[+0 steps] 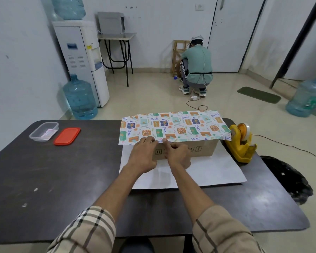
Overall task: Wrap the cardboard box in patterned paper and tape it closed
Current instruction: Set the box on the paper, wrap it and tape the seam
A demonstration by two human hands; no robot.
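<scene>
**Paper folded over the box top, both hands at its near edge**

A clear rectangular plastic container (43,131) stands open at the far left of the dark table (62,179). Something flat, pale and pinkish lies inside it; what it is cannot be told. Its red lid (67,136) lies flat just beside it on the right.

The brown cardboard box (204,149) sits at the far middle of the table on a sheet of patterned paper (173,127). The sheet's white underside is spread on the table towards the person. Its far part is folded over the box top, printed side up, and overhangs the box at both ends. The box's near wall is bare. A yellow tape dispenser (240,143) stands just right of the box.

Both forearms reach forward from checked sleeves. The left hand (142,156) lies palm down, its fingers fairly straight and close together, pressing on the paper's near edge at the box's top rim. The right hand (178,156) is just beside it, fingers curled in, one fingertip against the same edge. Whether it nips the paper cannot be made out.
</scene>
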